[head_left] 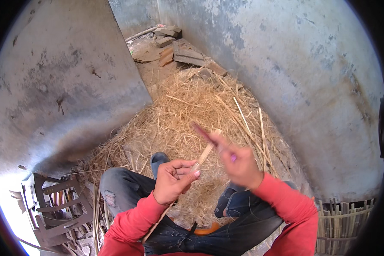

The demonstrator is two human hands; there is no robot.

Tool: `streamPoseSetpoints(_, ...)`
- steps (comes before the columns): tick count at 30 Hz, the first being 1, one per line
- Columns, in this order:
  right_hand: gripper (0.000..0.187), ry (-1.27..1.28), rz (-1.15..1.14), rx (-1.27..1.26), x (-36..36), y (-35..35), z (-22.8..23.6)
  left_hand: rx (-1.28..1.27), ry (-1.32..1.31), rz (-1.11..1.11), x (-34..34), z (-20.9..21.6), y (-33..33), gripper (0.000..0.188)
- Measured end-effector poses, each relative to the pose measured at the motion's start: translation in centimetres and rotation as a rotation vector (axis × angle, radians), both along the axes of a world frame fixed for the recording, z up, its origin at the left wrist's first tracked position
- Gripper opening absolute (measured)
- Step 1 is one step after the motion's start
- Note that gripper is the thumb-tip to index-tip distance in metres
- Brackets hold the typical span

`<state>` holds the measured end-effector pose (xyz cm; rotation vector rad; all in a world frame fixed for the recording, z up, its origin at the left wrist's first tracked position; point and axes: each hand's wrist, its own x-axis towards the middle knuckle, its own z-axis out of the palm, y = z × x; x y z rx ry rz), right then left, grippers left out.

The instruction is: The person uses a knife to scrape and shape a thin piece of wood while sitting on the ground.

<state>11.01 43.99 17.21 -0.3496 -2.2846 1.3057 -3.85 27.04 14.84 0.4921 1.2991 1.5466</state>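
My left hand (174,181) is closed around a pale bamboo strip (205,154), thumb and fingers pinching it near its middle. The strip slants up and right from the fingers, and a lower length of it seems to run down past my left wrist toward my lap. My right hand (242,165), smeared by motion, grips a dark reddish-brown knife (204,133) that points up and left. The knife lies across or just beside the strip's upper end; blur hides whether they touch. A small purple spot shows at the right fingers.
Pale shavings (179,104) cover the floor ahead, with long loose strips (243,115) along the right wall. Bricks (187,55) lie at the back. A broken wooden chair (59,205) is at the left, a slatted bamboo basket (343,226) at the lower right. My bent knees flank the work.
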Motion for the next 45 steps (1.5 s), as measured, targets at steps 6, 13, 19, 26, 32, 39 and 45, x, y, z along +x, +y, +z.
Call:
streamPoseSetpoints(6, 0.041, 0.03, 0.043, 0.126, 0.2, -1.4, -1.0, 0.031, 0.004, -0.006, 0.1, -0.2, 0.4, 0.032)
streamPoseSetpoints(13, 0.038, 0.101, -0.164, 0.242, -0.2, 1.4, 0.6, 0.02, -0.017, -0.037, -0.1, 0.2, 0.2, 0.032)
streamPoseSetpoints(19, 0.021, 0.135, -0.278, 0.194, -0.2, 0.0, 2.3, -0.001, -0.052, -0.155, -0.4, -0.8, 0.2, 0.033)
streamPoseSetpoints(26, 0.033, -0.22, -0.128, 0.203, 0.5, 0.2, 0.9, 0.089, 0.076, -0.192, 0.2, -0.5, 0.3, 0.039)
streamPoseSetpoints(32, 0.049, -0.301, 0.049, 0.24, 0.3, -1.0, -0.8, 0.152, 0.071, -0.26, 0.2, -1.3, 0.7, 0.037)
streamPoseSetpoints(39, 0.056, -0.283, 0.044, 0.322, 0.3, -1.4, -1.4, 0.172, -0.226, -0.315, 0.1, -0.3, 0.3, 0.041)
streamPoseSetpoints(45, 0.056, -0.253, 0.023, 0.473, 0.2, -1.6, -1.4, 0.076, -0.016, -0.304, 0.8, -0.7, -0.1, 0.043)
